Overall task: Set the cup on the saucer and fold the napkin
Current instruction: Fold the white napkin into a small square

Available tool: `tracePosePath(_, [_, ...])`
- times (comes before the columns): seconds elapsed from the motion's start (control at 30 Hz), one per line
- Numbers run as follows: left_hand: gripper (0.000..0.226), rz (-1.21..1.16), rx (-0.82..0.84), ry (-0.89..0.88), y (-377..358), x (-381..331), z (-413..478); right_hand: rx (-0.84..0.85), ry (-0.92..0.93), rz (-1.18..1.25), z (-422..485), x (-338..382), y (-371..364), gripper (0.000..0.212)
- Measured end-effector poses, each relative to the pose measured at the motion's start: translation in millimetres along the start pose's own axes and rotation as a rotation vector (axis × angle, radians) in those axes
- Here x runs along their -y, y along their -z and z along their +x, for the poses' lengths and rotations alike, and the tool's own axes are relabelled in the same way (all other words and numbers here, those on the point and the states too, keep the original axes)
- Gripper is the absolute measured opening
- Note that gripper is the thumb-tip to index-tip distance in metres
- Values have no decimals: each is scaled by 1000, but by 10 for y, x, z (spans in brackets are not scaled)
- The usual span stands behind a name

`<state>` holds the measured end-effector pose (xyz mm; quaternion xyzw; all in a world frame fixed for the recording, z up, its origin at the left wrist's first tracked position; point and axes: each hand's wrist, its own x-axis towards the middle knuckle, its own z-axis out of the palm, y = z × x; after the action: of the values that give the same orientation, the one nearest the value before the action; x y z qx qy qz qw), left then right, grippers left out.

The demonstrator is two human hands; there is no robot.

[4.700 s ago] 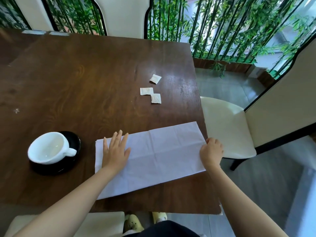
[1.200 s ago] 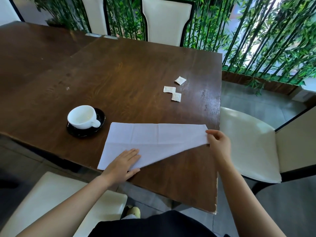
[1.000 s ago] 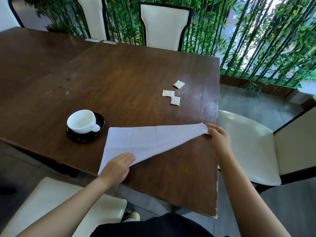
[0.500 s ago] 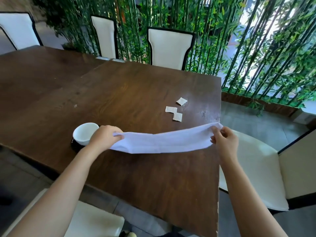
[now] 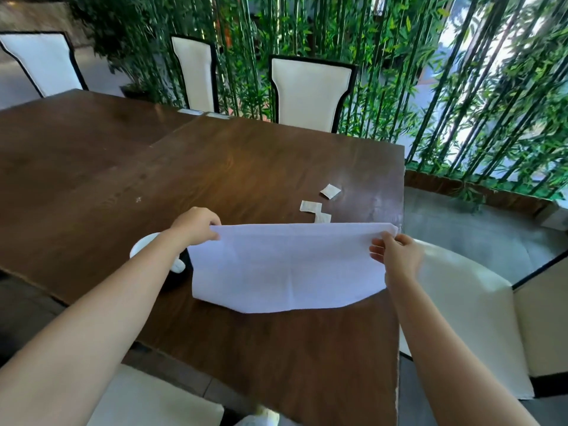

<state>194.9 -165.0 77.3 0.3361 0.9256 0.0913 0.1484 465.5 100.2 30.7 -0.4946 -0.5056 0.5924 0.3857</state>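
Observation:
The white napkin [image 5: 285, 265] hangs in the air above the brown table [image 5: 246, 167], stretched between both hands, its lower edge sagging in a curve. My left hand [image 5: 196, 224] pinches its top left corner and my right hand [image 5: 396, 256] pinches its top right corner. The white cup [image 5: 144, 245] sits on the black saucer [image 5: 172, 282] at the left, both mostly hidden behind my left forearm and the napkin.
Three small white packets [image 5: 318, 207] lie on the table beyond the napkin. White chairs stand at the far side [image 5: 310, 90], at the right [image 5: 455, 318] and at the near edge [image 5: 153, 401]. A bamboo screen closes off the back.
Both hands have lifted the napkin off the table and raised it higher, so it now hangs open as a sheet instead of lying flat or bunched.

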Motion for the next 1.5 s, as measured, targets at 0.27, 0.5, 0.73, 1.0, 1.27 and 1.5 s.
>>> tracePosePath(0.27, [14,28,-96,11,-81,-108,795,5,-126,121,579,-120,-243,18])
tracePosePath(0.5, [14,14,-170,21,-517,8,1073,14,-363,291,955,-216,-321,31])
tracePosePath(0.73, [12,10,-287,-81,-943,72,597,16,-453,156,1004,-554,-114,12])
tracePosePath(1.0, [18,84,-307,-160,-1303,232,245,100,-166,-453,845,-848,57,40])
tracePosePath(1.27, [16,215,-365,-241,-1409,280,175,32,90,-742,768,-936,-29,38])
tracePosePath(1.5, [10,144,-313,-192,-1426,233,127,-18,165,-1108,633,-947,-87,41])
